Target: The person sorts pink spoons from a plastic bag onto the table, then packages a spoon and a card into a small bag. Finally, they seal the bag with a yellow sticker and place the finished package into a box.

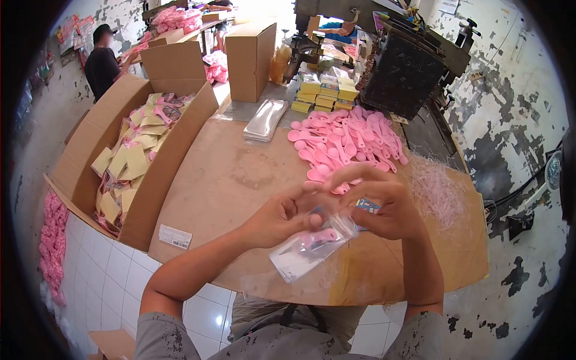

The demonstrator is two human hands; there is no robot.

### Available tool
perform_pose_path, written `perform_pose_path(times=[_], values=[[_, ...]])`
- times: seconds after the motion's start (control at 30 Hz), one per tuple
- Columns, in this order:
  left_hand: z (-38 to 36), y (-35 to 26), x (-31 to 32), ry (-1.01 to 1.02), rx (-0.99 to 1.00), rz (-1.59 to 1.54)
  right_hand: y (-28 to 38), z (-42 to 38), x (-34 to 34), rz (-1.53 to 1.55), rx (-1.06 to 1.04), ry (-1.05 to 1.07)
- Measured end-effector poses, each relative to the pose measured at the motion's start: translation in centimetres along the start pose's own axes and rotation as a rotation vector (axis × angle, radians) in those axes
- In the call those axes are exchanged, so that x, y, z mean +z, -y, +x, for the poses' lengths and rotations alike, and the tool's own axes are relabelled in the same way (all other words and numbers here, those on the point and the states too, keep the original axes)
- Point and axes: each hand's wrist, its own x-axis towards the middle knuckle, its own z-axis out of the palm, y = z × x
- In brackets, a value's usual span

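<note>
A clear plastic bag (309,252) hangs tilted between my hands, above the front of the table. Inside it show a white card and something pink, likely a spoon. My left hand (279,217) pinches the bag near its upper end, thumb in front. My right hand (387,207) has its fingers curled at the bag's open edge, thumb and fingertips closed on the film. Part of a blue printed card (367,206) shows between the right fingers; whether it is held or lies behind, I cannot make out. Beyond the hands spreads a pile of pink plastic spoons (345,141).
A large carton (174,174) of packed bags stands left. A stack of clear bags (265,120) and yellow-edged card stacks (327,90) lie at the back. A dark machine (402,66) stands back right, plastic shreds (441,192) at right. A person (103,66) works far left.
</note>
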Motion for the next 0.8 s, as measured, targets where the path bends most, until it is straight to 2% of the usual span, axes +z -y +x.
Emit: perform_pose_path(times=[0.07, 0.1, 0.2, 0.5, 0.6, 0.8], values=[[0.4, 0.0, 0.3, -0.201, 0.312, 0.379, 2.0, 1.0, 0.1, -0.349, -0.033, -0.016], [0.3, -0.4, 0.1, -0.149, 0.313, 0.395, 2.6, 1.3, 0.2, -0.524, -0.049, -0.028], [-0.2, -1.9, 0.0, -0.048, 0.313, 0.423, 3.1, 0.7, 0.8, -0.342, 0.196, -0.158], [-0.1, -1.6, 1.0, -0.165, 0.228, 0.317, 2.5, 0.2, 2.6, -0.367, 0.32, -0.291], [-0.6, -2.4, 1.3, -0.189, 0.157, 0.3, 1.1, 0.5, 2.9, -0.905, -0.094, -0.314], [-1.1, -1.6, 1.4, -0.186, 0.219, 0.52, 0.9, 0.7, 4.8, -1.132, -0.196, -0.16]])
